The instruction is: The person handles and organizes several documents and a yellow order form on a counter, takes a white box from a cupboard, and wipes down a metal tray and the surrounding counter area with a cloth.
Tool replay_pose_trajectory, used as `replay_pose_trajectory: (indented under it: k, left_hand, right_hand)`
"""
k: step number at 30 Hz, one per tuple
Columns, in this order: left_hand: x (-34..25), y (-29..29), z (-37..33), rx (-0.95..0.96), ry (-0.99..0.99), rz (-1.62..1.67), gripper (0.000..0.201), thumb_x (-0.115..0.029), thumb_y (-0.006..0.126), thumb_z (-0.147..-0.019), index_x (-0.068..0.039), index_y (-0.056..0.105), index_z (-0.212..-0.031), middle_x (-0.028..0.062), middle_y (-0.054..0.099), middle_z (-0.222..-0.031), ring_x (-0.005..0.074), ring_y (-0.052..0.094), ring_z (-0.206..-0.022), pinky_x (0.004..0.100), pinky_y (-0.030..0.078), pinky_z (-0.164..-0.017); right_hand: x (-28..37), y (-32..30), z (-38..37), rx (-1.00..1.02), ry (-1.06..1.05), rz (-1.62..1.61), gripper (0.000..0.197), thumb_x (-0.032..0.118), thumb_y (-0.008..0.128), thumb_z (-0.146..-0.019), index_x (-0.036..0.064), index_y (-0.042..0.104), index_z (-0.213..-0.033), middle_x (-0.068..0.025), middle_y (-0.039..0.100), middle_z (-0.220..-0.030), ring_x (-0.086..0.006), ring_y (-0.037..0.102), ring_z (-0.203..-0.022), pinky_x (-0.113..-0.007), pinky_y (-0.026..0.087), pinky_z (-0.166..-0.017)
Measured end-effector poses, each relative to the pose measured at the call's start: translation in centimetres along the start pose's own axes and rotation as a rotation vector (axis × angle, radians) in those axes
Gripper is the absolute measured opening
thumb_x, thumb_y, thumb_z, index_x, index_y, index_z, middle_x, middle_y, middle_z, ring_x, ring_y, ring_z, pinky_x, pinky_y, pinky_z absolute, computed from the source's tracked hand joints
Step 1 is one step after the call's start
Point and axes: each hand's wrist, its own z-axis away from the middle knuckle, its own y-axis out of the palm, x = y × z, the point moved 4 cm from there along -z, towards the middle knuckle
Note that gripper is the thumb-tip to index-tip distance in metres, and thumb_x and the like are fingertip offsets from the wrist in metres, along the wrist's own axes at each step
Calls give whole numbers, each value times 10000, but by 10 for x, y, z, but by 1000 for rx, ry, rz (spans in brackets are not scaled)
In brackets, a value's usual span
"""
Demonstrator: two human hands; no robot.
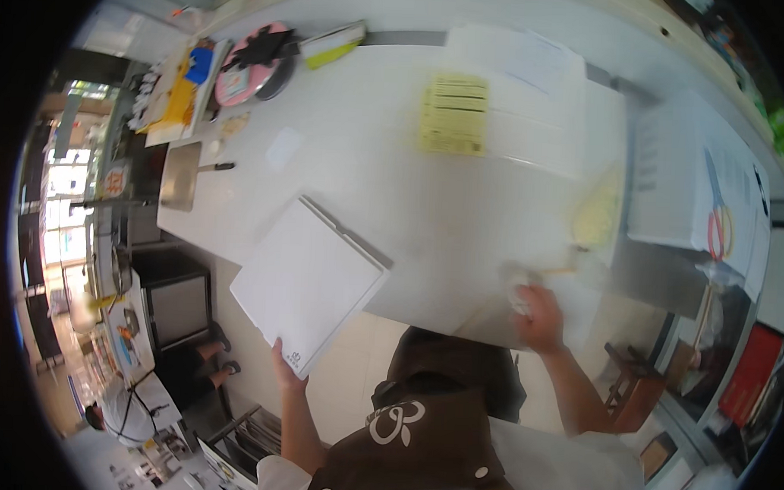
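My left hand (289, 362) grips the near corner of a flat white box (309, 281), thumb on top and the other fingers hidden beneath. The box is tilted across the front edge of the white table (344, 140), its far part over the tabletop. At the table's front right, my right hand (540, 318) is closed and smeared by motion. A small pale thing (519, 294) shows at its fingers, too blurred to name. Just beyond that hand lies a thin yellowish strip (553, 270).
Yellow printed sheets (453, 116) and white papers (535, 112) lie at the back. Scissors (717, 209) rest on a white carton (680, 169) at right. A knife (215, 166) and metal tray (181, 177) sit at left. A wooden stool (633, 387) stands below right; another person (136, 409) is at far left.
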Motion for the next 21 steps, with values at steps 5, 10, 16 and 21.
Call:
replay_pose_trajectory:
  k: [5, 10, 16, 21]
  left_hand:
    - [-51, -95, 51, -239, 111, 174, 534, -400, 515, -984, -22, 514, -1359, 110, 610, -1319, 273, 600, -1184, 417, 487, -1014]
    - [-105, -193, 99, -379, 461, -52, 509, -402, 539, -950, -26, 552, -1293, 82, 622, -1265, 249, 589, -1153, 392, 479, -982]
    - [-147, -306, 128, -463, 527, 131, 543, -378, 538, -921, -16, 524, -1325, 149, 621, -1211, 291, 604, -1093, 405, 503, -936]
    - [-164, -258, 174, -943, 646, -371, 672, -425, 564, -895, 32, 461, -1376, 165, 606, -1298, 335, 577, -1193, 440, 453, -1030]
  right_hand:
    - [41, 40, -85, -206, -30, 286, 608, 169, 631, -820, 92, 517, -1412, -203, 377, -1536, -430, 374, -1381, -533, 327, -1128]
    - [65, 129, -156, -292, -21, 492, 662, 279, 626, -858, 104, 444, -1471, -216, 343, -1561, -461, 307, -1423, -577, 268, -1154]
    - [188, 322, -275, -270, -186, 488, 645, 317, 621, -892, 96, 438, -1471, -221, 355, -1554, -471, 297, -1432, -576, 270, -1160]
    - [354, 506, -331, -158, -435, 266, 590, 318, 606, -919, 64, 462, -1432, -245, 400, -1505, -466, 308, -1431, -579, 270, -1163]
